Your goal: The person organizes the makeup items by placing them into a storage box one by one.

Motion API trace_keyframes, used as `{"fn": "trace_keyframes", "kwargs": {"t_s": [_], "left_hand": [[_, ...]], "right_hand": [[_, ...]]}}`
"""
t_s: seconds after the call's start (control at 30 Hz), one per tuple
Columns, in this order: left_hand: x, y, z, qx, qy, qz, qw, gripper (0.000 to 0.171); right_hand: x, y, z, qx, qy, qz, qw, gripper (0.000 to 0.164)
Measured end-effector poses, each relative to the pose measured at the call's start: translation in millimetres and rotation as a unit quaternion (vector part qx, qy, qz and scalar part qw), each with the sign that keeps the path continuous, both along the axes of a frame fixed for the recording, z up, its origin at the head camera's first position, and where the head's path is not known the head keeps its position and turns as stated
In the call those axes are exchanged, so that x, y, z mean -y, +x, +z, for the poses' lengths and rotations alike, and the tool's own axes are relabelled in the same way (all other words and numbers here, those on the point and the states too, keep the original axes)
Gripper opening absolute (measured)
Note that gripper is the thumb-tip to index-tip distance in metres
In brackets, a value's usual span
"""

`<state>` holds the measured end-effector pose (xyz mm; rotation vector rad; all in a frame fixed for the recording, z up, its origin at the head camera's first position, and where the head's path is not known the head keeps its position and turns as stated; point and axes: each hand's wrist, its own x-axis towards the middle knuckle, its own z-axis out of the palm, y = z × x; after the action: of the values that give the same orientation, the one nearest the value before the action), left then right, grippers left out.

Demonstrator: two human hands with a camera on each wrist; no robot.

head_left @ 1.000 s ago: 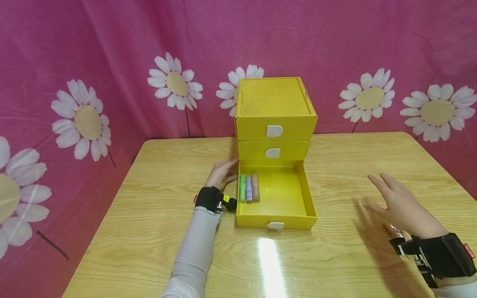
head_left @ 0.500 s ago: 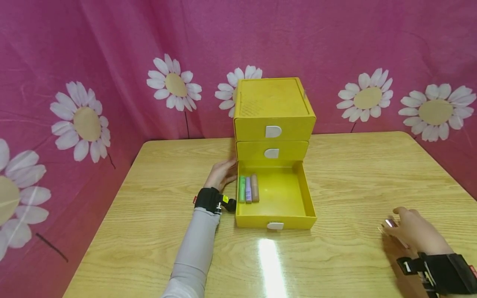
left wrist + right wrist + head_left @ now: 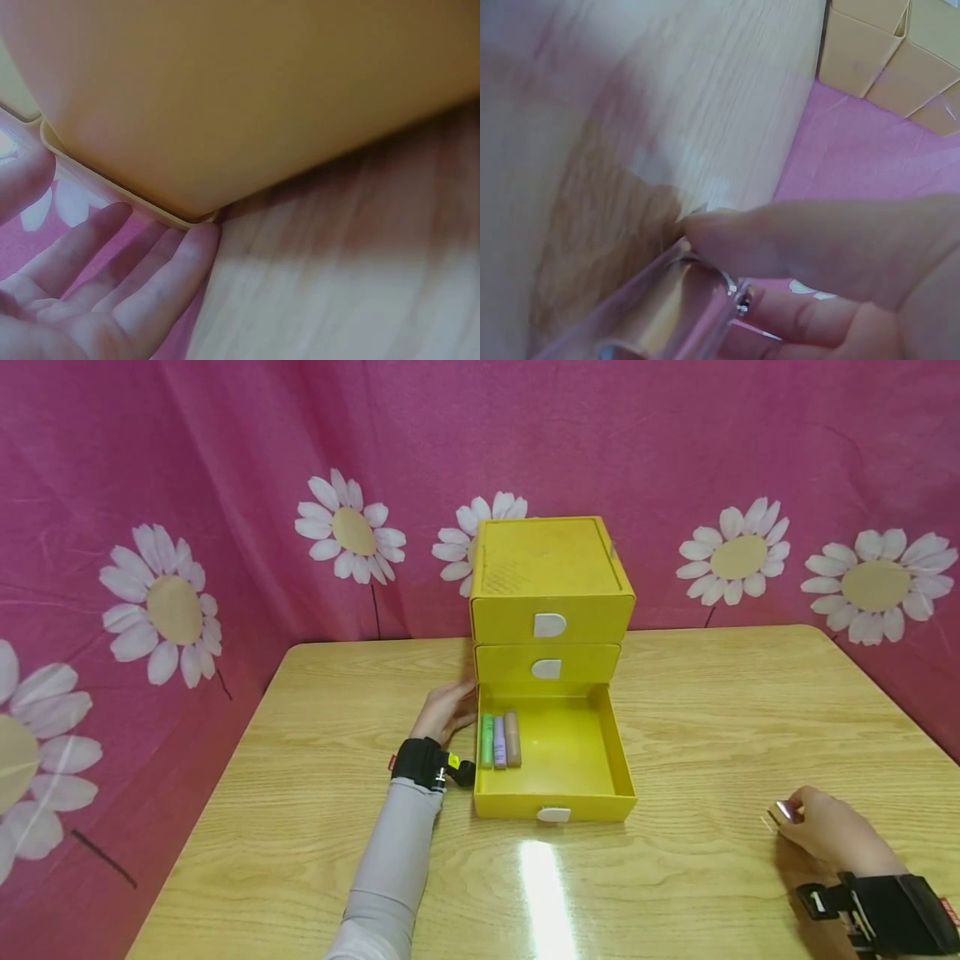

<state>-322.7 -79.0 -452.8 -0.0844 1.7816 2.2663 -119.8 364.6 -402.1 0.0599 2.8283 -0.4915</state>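
A yellow drawer cabinet (image 3: 551, 556) stands on the table, its bottom drawer (image 3: 570, 752) pulled out. Inside that drawer, along the left wall, lie a green tube (image 3: 487, 742), a lilac tube (image 3: 499, 743) and a brown tube (image 3: 513, 739). My left hand (image 3: 446, 712) rests against the cabinet's left side; in the left wrist view its extended fingertips touch the lower edge of the casing (image 3: 120, 186). Over at the right, my right hand (image 3: 836, 831) pinches a shiny tube in a clear case (image 3: 664, 307) between thumb and fingers, close over the tabletop.
The wooden table (image 3: 337, 693) backs onto a pink curtain (image 3: 615, 435) printed with white daisies. White tabs mark the drawer fronts, with the upper two drawers pushed in. A bright light reflection (image 3: 546, 902) lies in front of the drawer.
My right hand has come down and toward the near right from an open spread, and its fingers have closed on the shiny tube. My left hand stays in place.
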Motion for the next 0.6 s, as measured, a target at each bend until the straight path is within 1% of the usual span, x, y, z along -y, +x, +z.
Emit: {"fn": "trace_keyframes", "kwargs": {"t_s": [0.1, 0.13, 0.2, 0.27, 0.33, 0.4, 0.53, 0.6], "left_hand": [[-1, 3.5, 6.3, 0.004, -0.001, -0.004, 1.0, 0.043], [-4, 11.8, 18.4, 0.015, -0.011, 0.004, 0.9998, 0.043], [-4, 17.2, 27.2, 0.018, -0.012, -0.002, 0.9998, 0.042], [-3, 22.9, 36.3, 0.021, -0.014, -0.008, 0.9996, 0.042], [-2, 26.6, 41.7, 0.023, -0.014, -0.013, 0.9996, 0.043], [-2, 26.1, 40.4, 0.023, -0.013, -0.013, 0.9996, 0.043], [-3, 19.2, 28.2, 0.02, -0.009, -0.005, 0.9997, 0.043], [-4, 18.5, 26.4, 0.019, -0.009, -0.002, 0.9998, 0.042]], "right_hand": [[2, -1.4, 0.4, -0.008, -0.008, 0.002, 1.0, 0.034], [3, -2.3, 1.6, -0.013, -0.013, 0.003, 1.0, 0.034], [5, -4.8, 5.7, -0.027, -0.023, 0.007, 0.999, 0.033], [10, -8.7, 14.2, -0.033, -0.033, 0.006, 0.999, 0.034], [16, -14.1, 25.4, -0.041, -0.042, 0.013, 0.998, 0.036], [24, -20.3, 38.3, -0.049, -0.049, 0.02, 0.997, 0.039], [45, -36.9, 64.6, -0.07, -0.065, 0.039, 0.995, 0.04], [59, -45.7, 77.7, -0.079, -0.068, 0.05, 0.993, 0.041]]}}
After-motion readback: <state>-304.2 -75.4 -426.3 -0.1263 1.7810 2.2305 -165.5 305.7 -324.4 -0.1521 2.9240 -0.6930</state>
